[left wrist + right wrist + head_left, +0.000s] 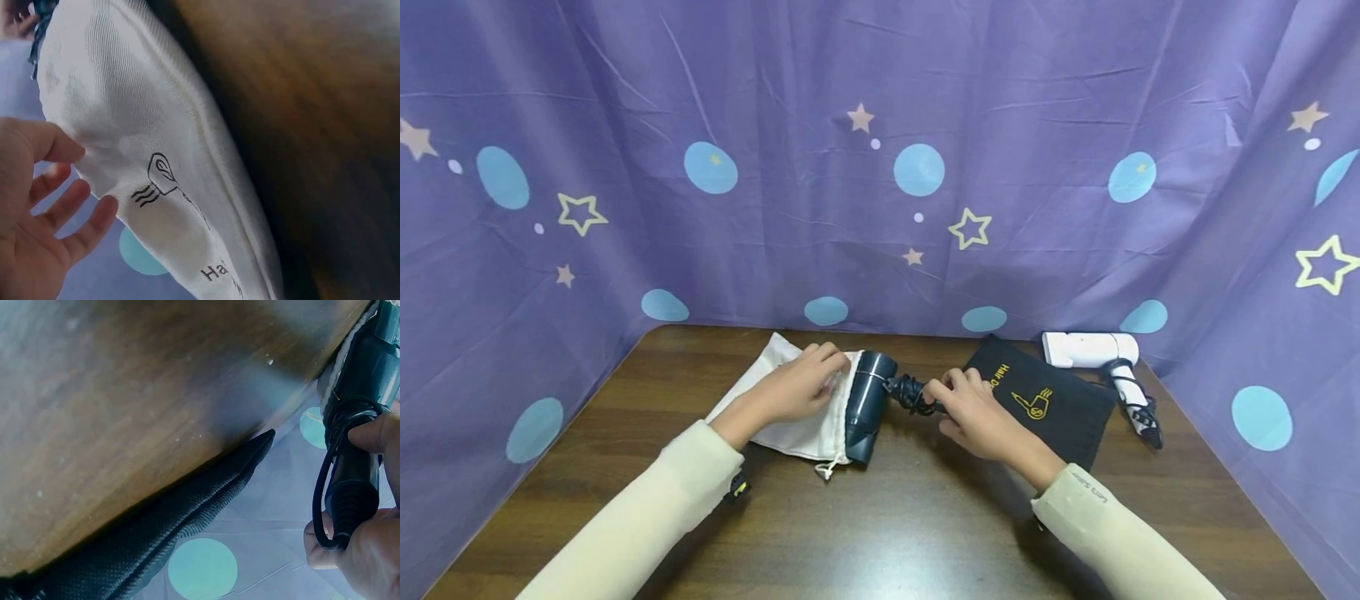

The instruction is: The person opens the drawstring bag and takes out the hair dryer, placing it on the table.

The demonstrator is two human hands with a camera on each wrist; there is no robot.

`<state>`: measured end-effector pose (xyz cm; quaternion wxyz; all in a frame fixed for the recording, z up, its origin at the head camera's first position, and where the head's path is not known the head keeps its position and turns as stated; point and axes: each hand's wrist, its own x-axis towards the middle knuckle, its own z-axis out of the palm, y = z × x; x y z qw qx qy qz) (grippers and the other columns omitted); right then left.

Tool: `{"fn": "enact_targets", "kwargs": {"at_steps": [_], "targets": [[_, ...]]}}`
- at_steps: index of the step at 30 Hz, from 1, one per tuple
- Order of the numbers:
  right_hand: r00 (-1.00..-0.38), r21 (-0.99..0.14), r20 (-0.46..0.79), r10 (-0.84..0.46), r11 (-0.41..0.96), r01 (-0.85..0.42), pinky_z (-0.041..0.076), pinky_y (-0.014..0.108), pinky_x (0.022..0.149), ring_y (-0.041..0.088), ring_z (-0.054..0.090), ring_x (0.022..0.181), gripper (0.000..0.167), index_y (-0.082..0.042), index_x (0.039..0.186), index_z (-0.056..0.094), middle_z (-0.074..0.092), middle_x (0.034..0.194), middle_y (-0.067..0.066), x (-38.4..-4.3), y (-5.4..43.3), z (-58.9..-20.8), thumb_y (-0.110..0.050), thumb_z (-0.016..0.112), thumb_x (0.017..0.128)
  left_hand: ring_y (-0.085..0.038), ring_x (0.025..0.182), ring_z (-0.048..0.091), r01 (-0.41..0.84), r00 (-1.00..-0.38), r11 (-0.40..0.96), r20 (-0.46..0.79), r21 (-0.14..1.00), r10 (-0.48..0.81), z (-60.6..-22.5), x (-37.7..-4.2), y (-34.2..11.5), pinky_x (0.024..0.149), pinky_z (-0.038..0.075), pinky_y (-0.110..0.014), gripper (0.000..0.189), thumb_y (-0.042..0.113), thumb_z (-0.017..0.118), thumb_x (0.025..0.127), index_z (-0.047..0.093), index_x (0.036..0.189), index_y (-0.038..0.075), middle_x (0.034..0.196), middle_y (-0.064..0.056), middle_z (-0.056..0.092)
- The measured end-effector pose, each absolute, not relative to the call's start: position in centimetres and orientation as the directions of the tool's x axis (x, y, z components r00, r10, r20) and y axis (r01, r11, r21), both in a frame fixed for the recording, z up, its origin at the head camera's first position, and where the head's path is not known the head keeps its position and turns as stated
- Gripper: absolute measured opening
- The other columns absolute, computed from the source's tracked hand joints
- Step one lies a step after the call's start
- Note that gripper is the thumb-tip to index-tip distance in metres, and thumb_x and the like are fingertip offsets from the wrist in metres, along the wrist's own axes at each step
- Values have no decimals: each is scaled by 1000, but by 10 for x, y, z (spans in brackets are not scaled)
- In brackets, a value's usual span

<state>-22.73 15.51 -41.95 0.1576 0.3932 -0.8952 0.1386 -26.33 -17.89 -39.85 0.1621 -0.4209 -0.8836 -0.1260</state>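
Observation:
A dark blue-green hair dryer (869, 408) lies at the mouth of a white drawstring bag (801, 433), its barrel alongside the bag's edge. My right hand (981, 414) grips its handle, round which the black cord (350, 415) is wound. Over the bag is my left hand (805, 385). In the left wrist view, that hand's fingers (81, 234) are loosely bent and spread beside the cloth, with nothing held between them. A hair dryer drawing (164, 175) and partly visible lettering mark the bag.
Under my right forearm lies a black bag (1075, 417) with yellow hair dryer print. A white hair dryer (1090, 350), cord wound round its handle, rests at the back right of the wooden table (820, 533). A purple curtain (820, 208) hangs behind and along both sides.

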Motion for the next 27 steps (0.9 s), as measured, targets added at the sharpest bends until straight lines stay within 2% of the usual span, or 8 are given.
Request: {"fn": "enact_targets", "kwargs": {"at_steps": [4, 8, 11, 16, 19, 21, 24, 27], "targets": [[-637, -127, 405, -656, 649, -750, 31, 37, 71, 24, 40, 92, 43, -20, 115, 56, 51, 108, 6, -228, 155, -420, 0, 78, 84, -16, 88, 52, 838, -527, 539, 369, 81, 765, -402, -251, -184, 78, 47, -34, 31, -4, 67, 81, 59, 108, 10, 100, -2, 57], [-635, -123, 407, -657, 649, -750, 31, 36, 71, 24, 39, 91, 43, -19, 115, 56, 51, 107, 6, -229, 155, -422, 0, 78, 83, -13, 93, 54, 866, -493, 491, 330, 96, 805, -406, -239, -190, 83, 49, -33, 30, 6, 70, 87, 59, 114, 11, 104, 1, 58], [-635, -120, 404, -658, 650, -750, 31, 36, 71, 24, 39, 90, 42, -19, 115, 56, 51, 107, 5, -229, 156, -423, -2, 78, 84, -10, 91, 51, 854, -518, 504, 289, 127, 805, -407, -230, -194, 80, 49, -31, 33, 20, 75, 88, 57, 114, 13, 104, 2, 57], [-643, -139, 412, -646, 653, -745, 31, 37, 70, 25, 40, 90, 41, -18, 114, 56, 52, 107, 7, -229, 155, -421, -1, 78, 83, -7, 81, 46, 822, -568, 540, 183, 180, 803, -412, -222, -196, 71, 43, -26, 44, 38, 84, 81, 51, 102, 17, 94, 5, 53], [-650, -151, 413, -637, 657, -739, 31, 37, 70, 25, 41, 91, 41, -18, 114, 57, 53, 108, 8, -229, 154, -421, 0, 78, 83, -6, 78, 46, 822, -564, 537, 137, 188, 814, -414, -221, -195, 68, 43, -25, 44, 31, 86, 78, 49, 99, 19, 91, 7, 50], [-651, -153, 410, -639, 655, -740, 31, 37, 70, 25, 41, 91, 41, -18, 114, 56, 53, 108, 8, -229, 153, -421, 0, 76, 83, -6, 77, 46, 828, -554, 527, 134, 190, 822, -416, -221, -196, 66, 43, -25, 42, 21, 85, 77, 48, 96, 18, 87, 7, 49], [-649, -150, 407, -642, 654, -741, 31, 37, 70, 25, 41, 91, 40, -18, 114, 56, 53, 108, 8, -229, 154, -421, -1, 76, 84, -7, 75, 46, 843, -531, 500, 151, 199, 834, -417, -223, -196, 65, 42, -24, 37, 3, 79, 73, 49, 91, 16, 82, 5, 49], [-650, -147, 404, -643, 656, -740, 32, 37, 71, 25, 41, 91, 40, -18, 114, 56, 53, 108, 8, -228, 155, -420, -2, 77, 85, -7, 74, 46, 853, -512, 479, 154, 209, 845, -418, -225, -196, 63, 40, -23, 36, -5, 72, 69, 49, 87, 15, 77, 6, 47]]}}
